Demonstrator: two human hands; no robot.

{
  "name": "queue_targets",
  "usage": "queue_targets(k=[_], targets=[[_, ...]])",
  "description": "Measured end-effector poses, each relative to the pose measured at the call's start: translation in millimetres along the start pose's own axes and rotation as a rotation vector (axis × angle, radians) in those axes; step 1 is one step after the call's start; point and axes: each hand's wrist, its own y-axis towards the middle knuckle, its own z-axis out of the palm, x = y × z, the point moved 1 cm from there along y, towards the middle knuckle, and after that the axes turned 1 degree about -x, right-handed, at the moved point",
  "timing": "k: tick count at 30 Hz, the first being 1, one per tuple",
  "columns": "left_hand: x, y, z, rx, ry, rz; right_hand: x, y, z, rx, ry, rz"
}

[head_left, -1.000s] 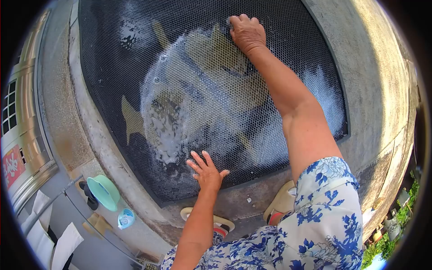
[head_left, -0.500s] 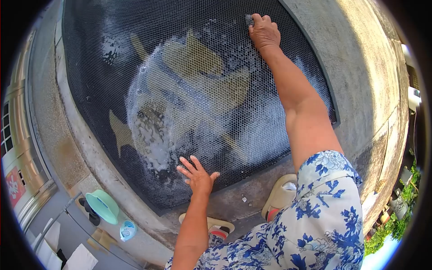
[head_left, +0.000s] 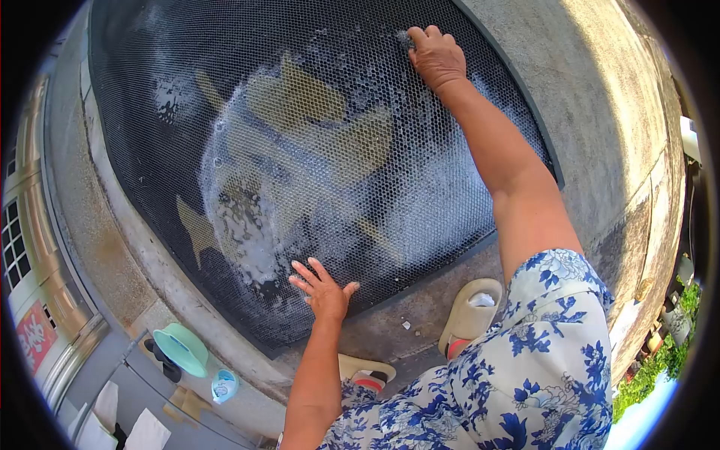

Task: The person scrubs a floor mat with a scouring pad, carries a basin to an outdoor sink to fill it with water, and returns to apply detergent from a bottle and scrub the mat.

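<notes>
A large black honeycomb-textured mat [head_left: 292, 315] lies on the ground, patterned with yellowish shapes and covered in white suds [head_left: 442, 202]. Near its far right part, my right hand [head_left: 437, 58] is closed with curled fingers over a small greyish scrubber [head_left: 406, 37], which looks like steel wool and is mostly hidden by the hand. My left hand [head_left: 327, 294] is open, fingers spread, at the mat's near edge. It holds nothing; whether it touches the mat I cannot tell.
Concrete ground [head_left: 592, 97] surrounds the mat. At the lower left stand a mint-green basin [head_left: 182, 349] and a small blue-and-white container [head_left: 224, 386], beside a metal rail. My feet, in beige slippers [head_left: 469, 315], are close to the mat's near edge. Green plants [head_left: 679, 330] grow at the right.
The view has shifted, so the mat appears further left. My right hand, still closed, sits slightly further right over the mat. My left hand stays spread near the close edge.
</notes>
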Motion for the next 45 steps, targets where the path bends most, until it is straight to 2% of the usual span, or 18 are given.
queue_targets(k=[4,9,13,19,20,27,29,30,32,33,35,36,37,39,40,42,43,45], targets=[[-1.9,-1.1,-1.6,0.047,0.018,-0.021,9.3,9.8,1.1,-0.056,0.018,0.121],[-4.4,0.4,-2.4,0.072,0.015,-0.034,17.9,-137.3,-75.4,0.285,0.181,-0.32],[-2.1,1.8,-3.0,0.082,0.044,-0.044,0.9,-132.1,-64.7,0.199,0.203,-0.507],[-2.4,1.2,-1.7,0.061,0.011,-0.04,-1.1,-2.0,-10.4,0.055,0.006,0.227],[-0.9,0.4,-2.3,0.058,0.009,-0.04,4.3,-2.3,-12.8,0.085,-0.004,0.235],[-4.1,-1.8,-7.4,0.102,-0.039,-0.069,11.3,-188.2,-96.8,0.344,0.229,-0.412],[2.5,-3.7,-1.5,-0.027,-0.084,0.005,4.0,-203.4,-106.8,0.369,0.276,-0.544],[7.3,-7.7,-0.4,-0.026,-0.09,-0.042,0.5,-195.4,-100.2,0.315,0.288,-0.479],[13.0,-12.2,-4.3,-0.092,-0.208,0.063,-2.8,-180.6,-89.4,0.236,0.279,-0.361],[26.0,-9.1,11.0,-0.118,-0.211,0.014,-1.3,-179.7,-86.1,0.221,0.269,-0.314],[64.2,-8.7,56.1,-0.742,-0.517,-0.098,-5.2,-190.4,-82.6,0.219,0.272,-0.263],[78.7,-23.2,50.0,-0.682,-0.574,-0.369,-8.5,-193.7,-80.9,0.213,0.288,-0.241],[96.4,-33.2,53.5,-0.694,-0.58,-0.431,-10.2,-196.2,-80.2,0.21,0.3,-0.222],[138.4,-43.9,66.4,-0.656,-0.864,-1.052,-9.0,-195.3,-83.1,0.306,0.252,-0.177],[161.1,-38.6,86.0,-0.669,-0.877,-1.079,-8.2,-193.7,-81.5,0.301,0.27,-0.204],[198.8,-24.5,140.0,-0.606,-1.814,-1.099,-10.1,-195.3,-78.9,0.314,0.233,-0.181],[196.6,-29.1,128.1,-0.62,-1.821,-1.118,-9.7,-196.4,-78.9,0.317,0.244,-0.2],[181.1,-37.4,85.9,-0.435,-1.94,-1.36,-9.5,-196.2,-80.2,0.299,0.227,-0.186]])
